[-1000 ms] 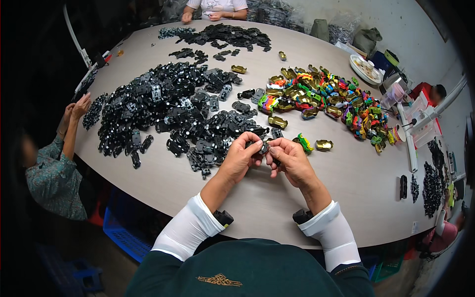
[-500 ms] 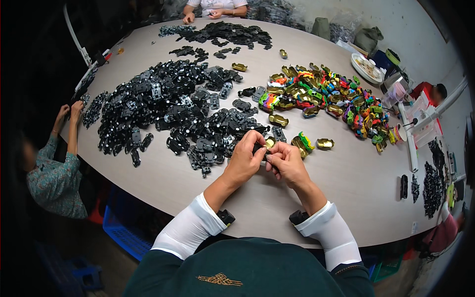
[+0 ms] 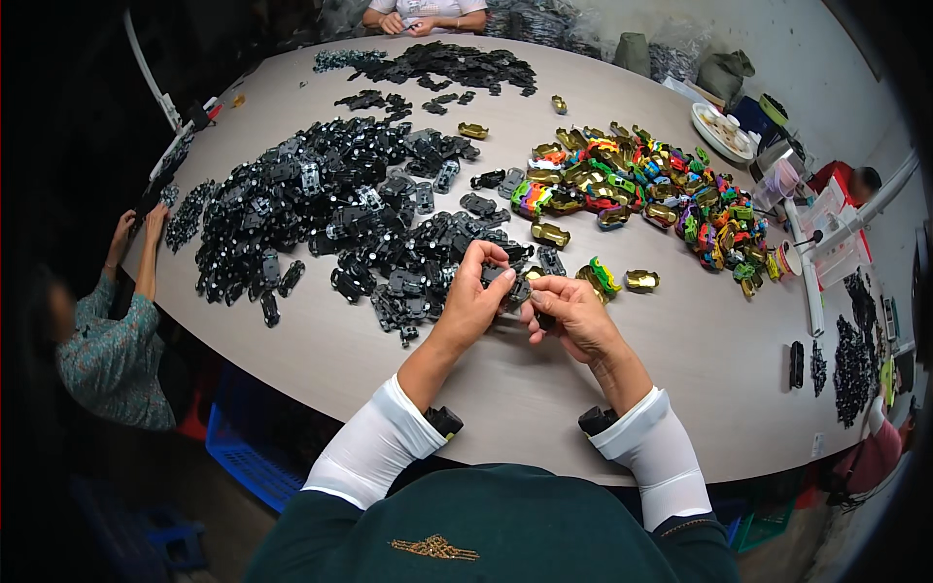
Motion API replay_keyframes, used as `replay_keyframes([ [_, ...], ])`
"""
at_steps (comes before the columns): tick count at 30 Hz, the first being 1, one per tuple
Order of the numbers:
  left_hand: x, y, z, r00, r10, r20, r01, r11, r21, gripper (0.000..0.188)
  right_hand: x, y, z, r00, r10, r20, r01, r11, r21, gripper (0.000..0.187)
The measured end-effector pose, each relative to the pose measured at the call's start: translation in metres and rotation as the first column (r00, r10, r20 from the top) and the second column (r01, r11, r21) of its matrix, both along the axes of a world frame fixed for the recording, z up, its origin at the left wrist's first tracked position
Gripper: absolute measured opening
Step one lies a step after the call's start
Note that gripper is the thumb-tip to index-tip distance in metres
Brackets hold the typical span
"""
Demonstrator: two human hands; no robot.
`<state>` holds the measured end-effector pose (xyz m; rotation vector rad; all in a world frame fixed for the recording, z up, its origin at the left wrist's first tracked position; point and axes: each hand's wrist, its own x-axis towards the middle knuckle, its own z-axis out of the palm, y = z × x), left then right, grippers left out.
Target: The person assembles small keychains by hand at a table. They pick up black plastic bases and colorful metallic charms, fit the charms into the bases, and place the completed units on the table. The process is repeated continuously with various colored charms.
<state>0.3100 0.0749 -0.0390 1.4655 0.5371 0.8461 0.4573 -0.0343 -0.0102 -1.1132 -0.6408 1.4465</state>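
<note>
We see our left hand (image 3: 473, 296) closed around a small black chassis (image 3: 509, 288), held just above the table (image 3: 680, 369) near the middle of its near side. Our right hand (image 3: 571, 313) meets it from the right, fingers pinched on the same chassis; whether it holds a second small piece we cannot tell. Just left of and beyond our hands spreads a big black pile (image 3: 330, 209) of similar parts. Farther right lies a heap of coloured shells (image 3: 637, 189), gold, green, red and more. A green shell (image 3: 603, 276) and a gold shell (image 3: 639, 281) lie loose just right of our hands. At the far left, another person's hands (image 3: 138, 228) rest at the table edge. A white plate (image 3: 717, 132) sits far right.
</note>
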Motion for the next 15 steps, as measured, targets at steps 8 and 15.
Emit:
replay_keyframes([
  [8, 0.0009, -0.0019, -0.0045, 0.98, -0.101, 0.169, 0.161, 0.907, -0.389, 0.02, -0.0043, -0.0005, 0.0051, 1.0, 0.004, 0.016, -0.005, 0.998, 0.056, 0.017],
  [15, 0.0005, -0.0066, 0.0053, 0.979, -0.103, 0.177, 0.168, 0.899, -0.404, 0.022, -0.0031, -0.0018, 0.0057, 0.999, 0.002, 0.04, -0.004, 0.999, 0.049, 0.014],
])
